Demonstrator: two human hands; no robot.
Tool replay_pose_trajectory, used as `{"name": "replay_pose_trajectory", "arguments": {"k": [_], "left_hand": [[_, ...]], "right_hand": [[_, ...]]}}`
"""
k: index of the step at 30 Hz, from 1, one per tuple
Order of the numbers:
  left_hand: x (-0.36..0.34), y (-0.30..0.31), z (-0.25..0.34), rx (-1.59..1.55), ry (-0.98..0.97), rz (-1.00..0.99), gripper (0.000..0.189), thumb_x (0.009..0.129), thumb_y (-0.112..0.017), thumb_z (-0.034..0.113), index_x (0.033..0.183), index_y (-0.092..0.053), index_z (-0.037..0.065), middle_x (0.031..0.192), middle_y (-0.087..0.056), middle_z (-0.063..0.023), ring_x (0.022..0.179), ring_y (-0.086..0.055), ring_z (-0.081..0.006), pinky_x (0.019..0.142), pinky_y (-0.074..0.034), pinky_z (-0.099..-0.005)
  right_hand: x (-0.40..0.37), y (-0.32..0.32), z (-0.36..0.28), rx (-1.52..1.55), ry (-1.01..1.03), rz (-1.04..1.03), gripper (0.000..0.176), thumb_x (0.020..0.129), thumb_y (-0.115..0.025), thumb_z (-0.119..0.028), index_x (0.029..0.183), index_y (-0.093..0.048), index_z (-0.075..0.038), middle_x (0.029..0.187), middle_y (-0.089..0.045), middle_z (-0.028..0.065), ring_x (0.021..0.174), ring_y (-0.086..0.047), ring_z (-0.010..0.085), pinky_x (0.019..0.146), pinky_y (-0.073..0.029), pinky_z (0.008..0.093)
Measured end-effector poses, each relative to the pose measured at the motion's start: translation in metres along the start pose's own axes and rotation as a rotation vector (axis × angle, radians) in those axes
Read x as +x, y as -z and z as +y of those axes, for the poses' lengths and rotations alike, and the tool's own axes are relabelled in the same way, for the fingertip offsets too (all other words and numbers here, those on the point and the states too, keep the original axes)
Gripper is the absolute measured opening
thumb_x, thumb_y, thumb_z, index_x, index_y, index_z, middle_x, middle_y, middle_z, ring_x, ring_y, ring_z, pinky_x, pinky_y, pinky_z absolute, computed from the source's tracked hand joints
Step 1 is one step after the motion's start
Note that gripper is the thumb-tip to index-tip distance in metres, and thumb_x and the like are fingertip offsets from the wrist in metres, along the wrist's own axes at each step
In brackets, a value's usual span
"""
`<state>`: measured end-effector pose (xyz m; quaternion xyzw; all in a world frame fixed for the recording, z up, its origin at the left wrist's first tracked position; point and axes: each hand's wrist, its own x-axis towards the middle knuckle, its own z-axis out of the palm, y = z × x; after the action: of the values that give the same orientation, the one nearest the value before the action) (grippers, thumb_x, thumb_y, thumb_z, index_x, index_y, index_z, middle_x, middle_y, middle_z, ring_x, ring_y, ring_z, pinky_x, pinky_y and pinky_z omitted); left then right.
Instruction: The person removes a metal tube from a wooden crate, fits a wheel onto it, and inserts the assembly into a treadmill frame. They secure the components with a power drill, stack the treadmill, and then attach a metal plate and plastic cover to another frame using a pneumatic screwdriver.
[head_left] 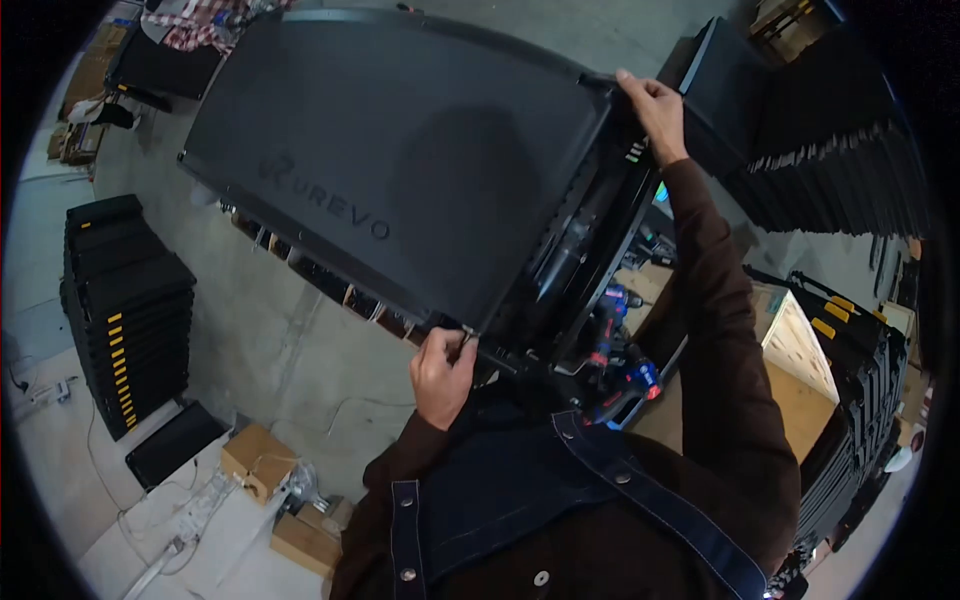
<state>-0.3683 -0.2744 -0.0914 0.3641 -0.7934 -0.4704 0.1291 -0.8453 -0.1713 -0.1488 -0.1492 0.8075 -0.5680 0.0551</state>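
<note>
A long black treadmill (360,140) with UREVO lettering on its belt lies in front of me. Its near end is uncovered, showing a dark cylinder that looks like a motor (560,265). At the near left corner of the belt, my left hand (443,375) is closed in a pinch; whatever is between its fingertips is too small to make out. My right hand (655,115) reaches to the opposite corner, its fingers curled on the frame's edge there.
Blue-and-black power drills (630,385) lie close by on the right, beside a wooden box (800,350). Black panels (130,310) stand stacked at left, with more stacks (820,140) at right. Small cardboard boxes (258,460) and cables are on the lower left.
</note>
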Motion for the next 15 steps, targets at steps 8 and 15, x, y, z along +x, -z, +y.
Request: {"name": "replay_pose_trajectory", "arguments": {"k": [8, 15], "left_hand": [[0.002, -0.009, -0.009, 0.038, -0.042, -0.007, 0.017, 0.085, -0.075, 0.002, 0.095, -0.062, -0.002, 0.08, -0.065, -0.0138, 0.064, -0.063, -0.0251, 0.062, -0.051, -0.0364], [0.01, 0.012, 0.003, 0.277, -0.054, -0.104, 0.021, 0.087, -0.075, 0.01, 0.104, -0.068, 0.001, 0.083, -0.065, -0.0117, 0.069, -0.065, -0.0267, 0.062, -0.05, -0.0388]], "right_hand": [[-0.009, 0.007, 0.006, -0.52, 0.726, 0.17, 0.035, 0.092, -0.074, -0.034, 0.09, -0.059, -0.002, 0.074, -0.059, -0.001, 0.071, -0.054, 0.0074, 0.064, -0.045, 0.0303], [-0.02, 0.006, -0.01, -0.507, 0.618, 0.141, 0.03, 0.095, -0.072, -0.03, 0.095, -0.061, -0.002, 0.077, -0.061, -0.0002, 0.071, -0.057, 0.0088, 0.064, -0.047, 0.0282]]}}
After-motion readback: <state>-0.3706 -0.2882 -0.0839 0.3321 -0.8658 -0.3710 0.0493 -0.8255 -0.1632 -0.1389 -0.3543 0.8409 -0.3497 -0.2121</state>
